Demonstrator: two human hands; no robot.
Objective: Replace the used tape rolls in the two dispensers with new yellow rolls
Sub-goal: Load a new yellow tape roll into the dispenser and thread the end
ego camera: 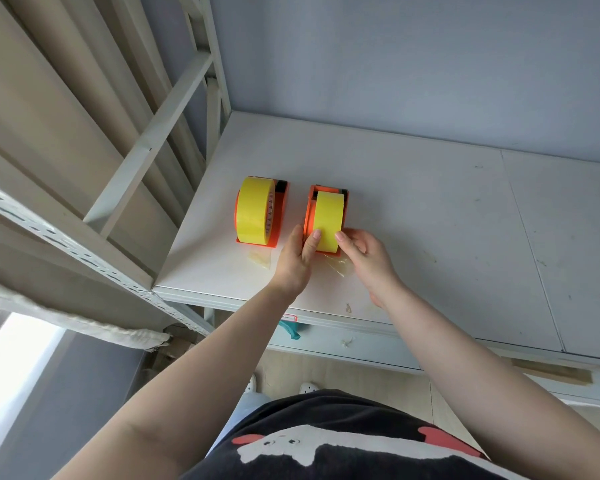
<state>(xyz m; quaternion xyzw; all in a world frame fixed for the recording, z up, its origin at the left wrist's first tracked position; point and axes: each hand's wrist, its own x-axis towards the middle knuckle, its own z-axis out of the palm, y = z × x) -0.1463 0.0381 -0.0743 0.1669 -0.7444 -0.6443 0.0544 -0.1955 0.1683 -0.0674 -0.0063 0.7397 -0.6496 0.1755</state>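
At the far left of the frame a pale metal rack frame (pixel 146 143) slants up past the corner of the white tabletop (pixel 430 209). Just right of it, in the middle left of the frame, the left dispenser (pixel 274 220), orange, stands with a full yellow roll (pixel 253 211) seated in it, untouched, its flat faces turned left and right. A scrap of clear tape (pixel 260 260) lies on the tabletop just below it.

Next to the right, apart from the first by a narrow gap, stands the right dispenser (pixel 310 209) with the second yellow roll (pixel 328 221) in it, its broad band facing the camera and its axle running left to right. This is where both hands meet. The left hand (pixel 297 261) comes up from below, thumb pressed on the lower left of the band and fingers round the dispenser's left wall: a partly closed grip on dispenser and roll together. The right hand (pixel 368 258) comes from the lower right, fingertips touching the roll's lower right edge, loosely curled; whether it pinches a tape end cannot be told.

The roll lies straight above both grips, equally near to each. Another clear tape scrap (pixel 340 266) lies between the wrists. The tabletop to the right is bare, so nothing blocks either hand; the task looks nearly done.
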